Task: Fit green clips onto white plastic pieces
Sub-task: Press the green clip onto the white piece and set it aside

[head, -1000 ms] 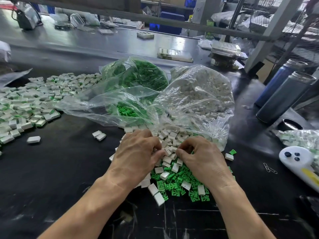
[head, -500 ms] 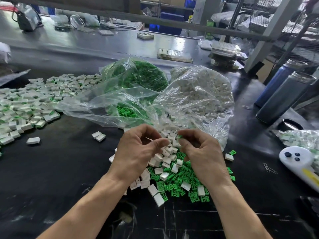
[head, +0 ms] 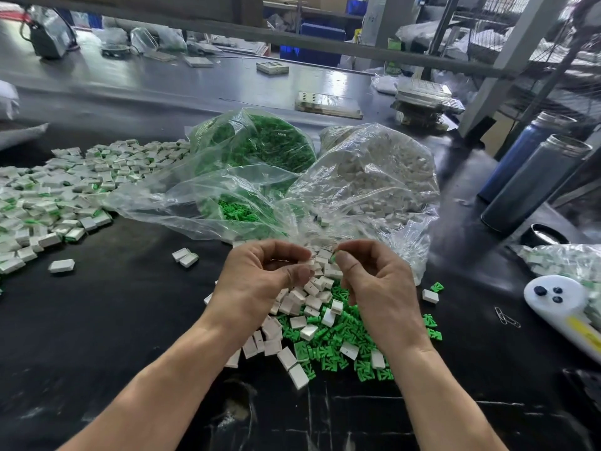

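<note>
Green plastic shows at your right hand (head: 374, 288): its fingertips pinch a green clip (head: 334, 257). Your left hand (head: 260, 281) curls around what looks like a white piece (head: 309, 262), mostly hidden. A second ago both hands dug in the mixed pile (head: 325, 333); now they have lifted above it, so fitting comes next. Finished pieces (head: 65, 196) spread toward the bench's left edge; both bags (head: 374, 177) sit behind.
</note>
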The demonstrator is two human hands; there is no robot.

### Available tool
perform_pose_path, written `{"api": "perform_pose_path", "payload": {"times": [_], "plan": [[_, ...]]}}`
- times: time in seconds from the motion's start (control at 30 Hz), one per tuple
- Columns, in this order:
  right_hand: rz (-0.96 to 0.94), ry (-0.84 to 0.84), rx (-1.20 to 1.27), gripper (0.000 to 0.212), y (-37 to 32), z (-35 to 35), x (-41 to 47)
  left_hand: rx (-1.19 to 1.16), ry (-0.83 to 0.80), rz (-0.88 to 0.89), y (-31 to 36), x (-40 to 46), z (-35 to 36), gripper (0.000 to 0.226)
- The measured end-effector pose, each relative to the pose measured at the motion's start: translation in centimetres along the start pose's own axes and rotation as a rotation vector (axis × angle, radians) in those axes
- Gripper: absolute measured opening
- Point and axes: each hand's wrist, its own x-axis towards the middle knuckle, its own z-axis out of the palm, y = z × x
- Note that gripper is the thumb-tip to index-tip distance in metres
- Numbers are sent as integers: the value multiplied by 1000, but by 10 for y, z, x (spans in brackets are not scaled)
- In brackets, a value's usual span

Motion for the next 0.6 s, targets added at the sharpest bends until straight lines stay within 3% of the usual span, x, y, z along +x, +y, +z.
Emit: {"api": "perform_pose_path", "payload": {"times": [0.43, 0.6], "plan": [[-22, -35, 165, 22, -1, 5, 2, -168, -50, 23, -2, -1, 3, 10], [-52, -45, 171, 11, -2, 3, 1, -230, -71, 21, -3, -1, 3, 14]]}}
